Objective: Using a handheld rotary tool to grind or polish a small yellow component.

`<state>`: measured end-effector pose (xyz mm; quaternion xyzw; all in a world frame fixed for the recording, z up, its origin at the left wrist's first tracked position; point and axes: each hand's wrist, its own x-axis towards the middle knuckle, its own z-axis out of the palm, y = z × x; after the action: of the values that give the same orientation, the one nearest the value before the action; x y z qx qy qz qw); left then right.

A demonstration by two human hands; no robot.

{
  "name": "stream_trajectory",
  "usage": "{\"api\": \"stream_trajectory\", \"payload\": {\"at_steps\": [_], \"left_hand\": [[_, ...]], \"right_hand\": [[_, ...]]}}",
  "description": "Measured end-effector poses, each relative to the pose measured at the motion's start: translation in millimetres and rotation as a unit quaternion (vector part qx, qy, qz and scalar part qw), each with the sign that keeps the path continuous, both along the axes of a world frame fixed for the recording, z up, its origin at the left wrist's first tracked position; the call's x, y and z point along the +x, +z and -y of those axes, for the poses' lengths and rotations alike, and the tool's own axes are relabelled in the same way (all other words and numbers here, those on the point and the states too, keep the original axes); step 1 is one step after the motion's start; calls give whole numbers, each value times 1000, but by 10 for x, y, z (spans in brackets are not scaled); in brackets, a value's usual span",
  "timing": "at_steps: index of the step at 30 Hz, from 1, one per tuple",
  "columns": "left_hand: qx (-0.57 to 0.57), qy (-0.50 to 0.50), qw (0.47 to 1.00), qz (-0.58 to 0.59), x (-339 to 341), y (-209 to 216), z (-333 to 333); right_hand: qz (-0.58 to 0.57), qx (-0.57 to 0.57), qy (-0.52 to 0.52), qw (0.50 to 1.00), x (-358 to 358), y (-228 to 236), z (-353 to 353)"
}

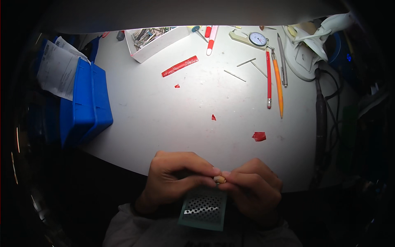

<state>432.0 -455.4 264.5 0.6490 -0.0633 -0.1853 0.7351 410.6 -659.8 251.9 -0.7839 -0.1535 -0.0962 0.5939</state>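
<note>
1. blue bins (85,103) are sitting at the table's (164,111) left edge, a paper sheet (55,68) lying across them
2. left hand (173,179) is pinching a small tan piece (219,179) between thumb and fingertips, above a perforated teal plate (204,208)
3. right hand (253,187) is clamping the same piece from the other side, fingertips meeting the left's
4. red pencil (268,78) and orange pencil (278,84) are lying far right, well apart from the hands

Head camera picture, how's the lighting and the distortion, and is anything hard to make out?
Head view: bright light washes the white table; the rim falls black. Fisheye bends the table's edges. The left hand and right hand are dimmer, pinching a small tan piece, too small to identify, above a perforated plate.
</note>
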Motion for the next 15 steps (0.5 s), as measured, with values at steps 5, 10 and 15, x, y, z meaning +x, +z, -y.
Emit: {"api": "stream_trajectory", "payload": {"at_steps": [5, 10, 15], "left_hand": [[6, 10, 1000, -10, -5, 10, 9], [6, 3, 1000, 1, -18, 6, 11], [33, -10, 999, -5, 7, 24, 36]], "right_hand": [[3, -5, -1, 1000, 0, 10, 2], [2, -8, -12, 1000, -16, 2, 6], [11, -18, -14, 1000, -5, -2, 30]]}}
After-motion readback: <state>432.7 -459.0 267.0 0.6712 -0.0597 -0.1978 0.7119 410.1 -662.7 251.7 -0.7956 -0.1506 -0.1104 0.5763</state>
